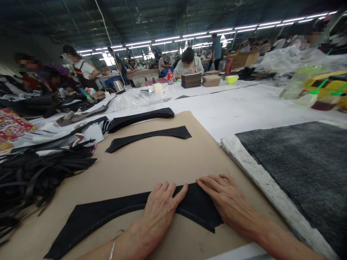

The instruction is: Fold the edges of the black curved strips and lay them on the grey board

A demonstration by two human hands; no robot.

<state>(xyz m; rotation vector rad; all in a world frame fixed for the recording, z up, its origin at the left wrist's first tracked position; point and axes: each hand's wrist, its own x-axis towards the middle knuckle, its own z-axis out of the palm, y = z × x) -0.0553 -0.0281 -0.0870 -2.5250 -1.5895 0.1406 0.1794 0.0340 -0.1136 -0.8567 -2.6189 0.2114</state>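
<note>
A curved black fabric piece (116, 211) lies on the tan board (151, 162) close in front of me. Across its middle rests my left hand (162, 204), fingers laid out along the upper edge and thumb apart. My right hand (225, 195) lies flat at the piece's right end, its fingertips touching the top edge and its palm side over the right edge. Neither hand is closed around anything. Farther up the board lie a single slimmer curved black piece (149, 137) and a stack of similar black pieces (143, 118).
Black strips (40, 169) heap up at the left. A dark textured slab on white padding (255, 173) borders the board at right. Bottles with green nozzles (309, 97) stand far right. Across the white table (230, 104), a person (188, 65) sits behind stacked dark pieces (191, 80).
</note>
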